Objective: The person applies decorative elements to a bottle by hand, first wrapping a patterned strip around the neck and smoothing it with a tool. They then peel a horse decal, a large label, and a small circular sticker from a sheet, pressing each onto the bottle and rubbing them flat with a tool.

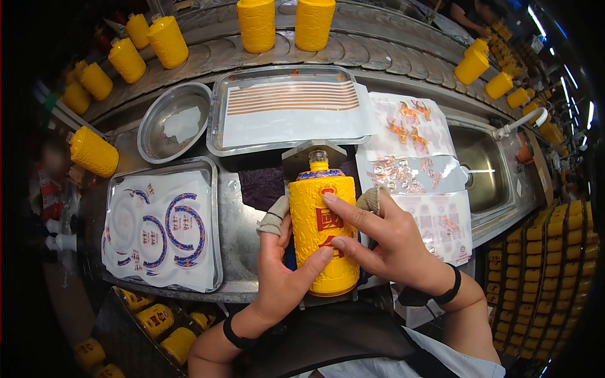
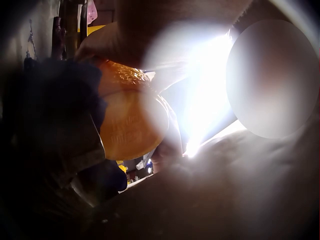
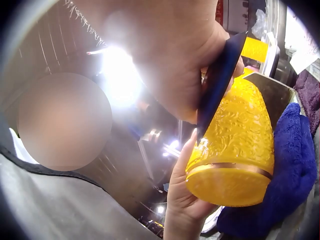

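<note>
A yellow embossed bottle with a clear glass neck, a blue patterned shoulder band and red characters down its front leans in front of me, base toward my body. My left hand grips its left side, thumb across the lower front and fingers partly hidden behind. With index finger and thumb extended, my right hand presses on the red marks. Cloth finger covers show on both hands. A blue towel lies under the bottle. The left wrist view is dark with glare, showing the bottle's base.
Left stands a tray of curved blue decals, with a metal bowl behind it. Another tray holds a striped sheet. Decal sheets lie right, beside a sink. Yellow bottles stand along the conveyor.
</note>
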Motion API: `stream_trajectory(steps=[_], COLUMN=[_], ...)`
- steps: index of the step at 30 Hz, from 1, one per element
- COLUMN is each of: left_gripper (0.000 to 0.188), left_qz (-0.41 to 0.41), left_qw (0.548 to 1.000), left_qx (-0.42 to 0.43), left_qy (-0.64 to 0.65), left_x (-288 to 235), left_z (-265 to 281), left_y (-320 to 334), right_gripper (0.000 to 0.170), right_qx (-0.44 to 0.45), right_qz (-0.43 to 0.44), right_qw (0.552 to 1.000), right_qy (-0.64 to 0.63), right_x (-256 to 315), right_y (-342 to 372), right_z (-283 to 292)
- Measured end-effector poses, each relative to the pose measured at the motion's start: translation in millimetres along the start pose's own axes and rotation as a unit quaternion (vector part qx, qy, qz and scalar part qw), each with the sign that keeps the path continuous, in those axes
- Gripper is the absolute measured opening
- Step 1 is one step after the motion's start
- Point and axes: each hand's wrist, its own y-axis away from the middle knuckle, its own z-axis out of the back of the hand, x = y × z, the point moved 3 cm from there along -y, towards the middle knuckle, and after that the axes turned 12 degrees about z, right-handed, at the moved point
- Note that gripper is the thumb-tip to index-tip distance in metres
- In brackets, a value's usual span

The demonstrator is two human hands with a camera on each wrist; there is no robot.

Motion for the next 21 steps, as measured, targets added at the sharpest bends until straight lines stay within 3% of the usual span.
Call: stream_trajectory(steps=[11,14,17,21], left_gripper=[0.077,0.077,0.077,0.076], left_qz=[-0.003,-0.003,0.001,0.01], left_qw=[1.0,1.0,1.0,0.999], left_qx=[-0.009,-0.011,-0.009,-0.039], left_qy=[-0.001,-0.01,0.003,0.003], left_x=[2.0,1.8,-3.0,-7.2], left_z=[-0.2,1.4,3.4,13.4], left_y=[0.5,1.0,-1.6,-13.7], right_gripper=[0.065,0.064,0.051,0.032], right_qx=[-0.032,-0.045,-0.058,-0.1], right_qz=[0.015,-0.046,-0.172,-0.231], right_qw=[0.999,0.993,0.962,0.916], right_qy=[-0.029,-0.099,-0.205,-0.313], right_x=[-1.3,-3.5,-14.4,-29.3], right_y=[-1.0,-3.1,-4.2,-9.6], right_z=[-0.6,4.2,4.6,-1.6])
